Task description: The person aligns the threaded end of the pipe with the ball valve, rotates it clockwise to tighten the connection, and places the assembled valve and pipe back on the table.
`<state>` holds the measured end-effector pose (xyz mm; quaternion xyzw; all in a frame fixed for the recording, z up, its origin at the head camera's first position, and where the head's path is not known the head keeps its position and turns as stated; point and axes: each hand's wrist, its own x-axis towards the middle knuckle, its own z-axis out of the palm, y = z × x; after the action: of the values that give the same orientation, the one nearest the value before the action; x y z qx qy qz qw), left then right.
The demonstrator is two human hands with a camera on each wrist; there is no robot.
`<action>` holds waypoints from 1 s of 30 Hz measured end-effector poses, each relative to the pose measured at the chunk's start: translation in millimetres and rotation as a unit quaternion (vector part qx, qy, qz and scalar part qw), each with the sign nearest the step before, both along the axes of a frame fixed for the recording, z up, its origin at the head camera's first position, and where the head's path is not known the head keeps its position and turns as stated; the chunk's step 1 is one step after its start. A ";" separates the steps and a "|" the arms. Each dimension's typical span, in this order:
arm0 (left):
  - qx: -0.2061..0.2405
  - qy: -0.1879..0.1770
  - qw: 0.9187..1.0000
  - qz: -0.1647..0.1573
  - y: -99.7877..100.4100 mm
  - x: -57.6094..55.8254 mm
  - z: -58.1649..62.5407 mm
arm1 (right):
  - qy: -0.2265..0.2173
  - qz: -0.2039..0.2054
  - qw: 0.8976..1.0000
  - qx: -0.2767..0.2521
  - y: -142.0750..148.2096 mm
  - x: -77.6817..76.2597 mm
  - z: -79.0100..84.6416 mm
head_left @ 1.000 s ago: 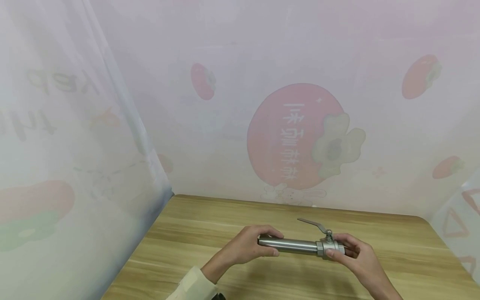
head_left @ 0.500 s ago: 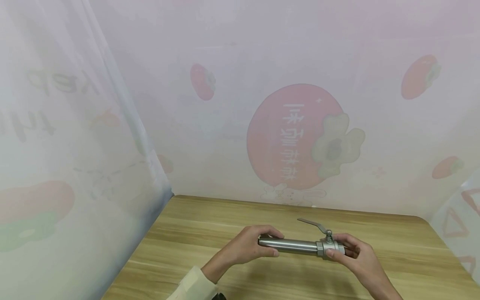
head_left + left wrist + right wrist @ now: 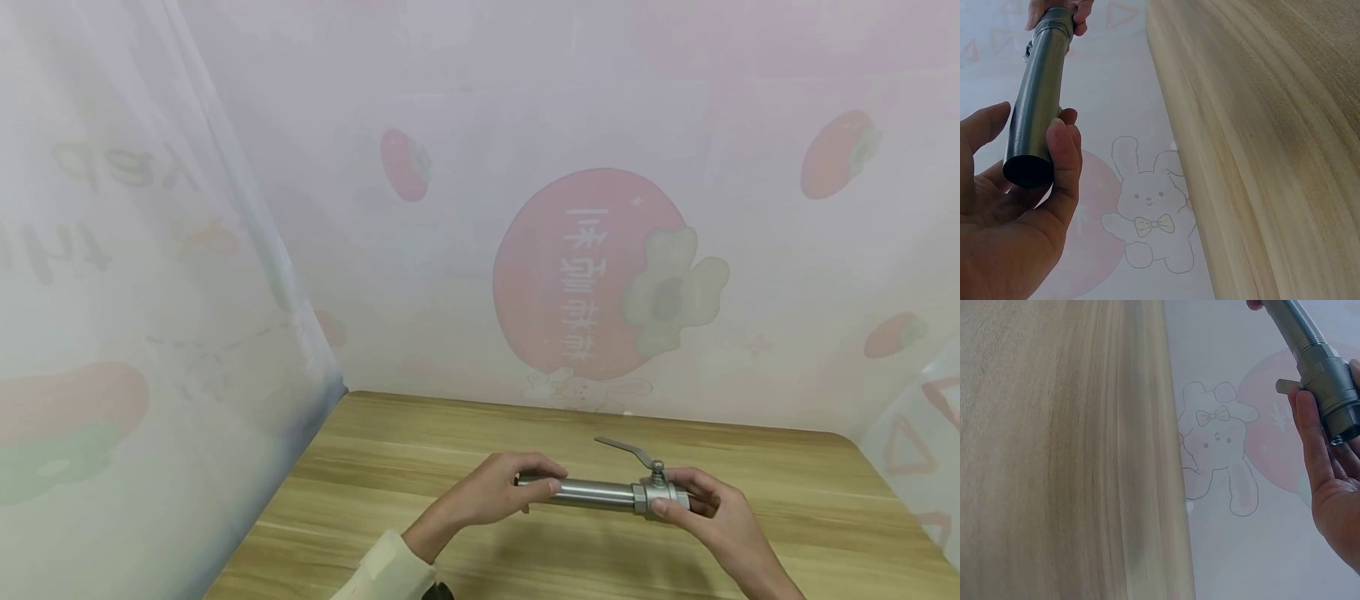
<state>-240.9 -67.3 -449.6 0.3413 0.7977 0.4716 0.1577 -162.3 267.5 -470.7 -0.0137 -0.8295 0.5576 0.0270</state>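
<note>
A steel pipe (image 3: 596,492) lies roughly level above the wooden table, joined at its right end to a metal ball valve (image 3: 660,495). The valve's lever handle (image 3: 626,448) points up and to the left. My left hand (image 3: 498,490) is curled round the pipe's free left end, its thumb across the near side. In the left wrist view that open round end (image 3: 1029,170) sits between the fingers. My right hand (image 3: 720,517) grips the valve body, thumb in front and fingers behind. The right wrist view shows the valve's open threaded port (image 3: 1342,428) beside the fingers.
Beneath the hands is the wood-grain table (image 3: 420,433), with rounded far corners. A pale printed curtain (image 3: 450,275) stands behind it, and another curtain (image 3: 150,275) hangs along the left side. A small black object (image 3: 438,592) shows by the left sleeve.
My left thumb has shifted up from the pipe's lower edge onto its near face. The right hand, the valve and the pipe hold almost the same position.
</note>
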 end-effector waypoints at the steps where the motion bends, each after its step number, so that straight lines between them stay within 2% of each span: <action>1: -0.001 -0.003 1.000 0.000 -0.1 0.1 0.3 | 0.000 0.000 1.000 0.001 -0.1 0.1 0.0; 30: -0.007 -0.002 1.000 -0.005 -0.2 1.7 -1.5 | -0.008 0.002 1.000 0.010 0.6 0.7 -1.8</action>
<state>-239.1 -67.5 -451.0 0.3428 0.7991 0.4659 0.1638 -161.5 268.1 -472.5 -0.0166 -0.8351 0.5496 0.0194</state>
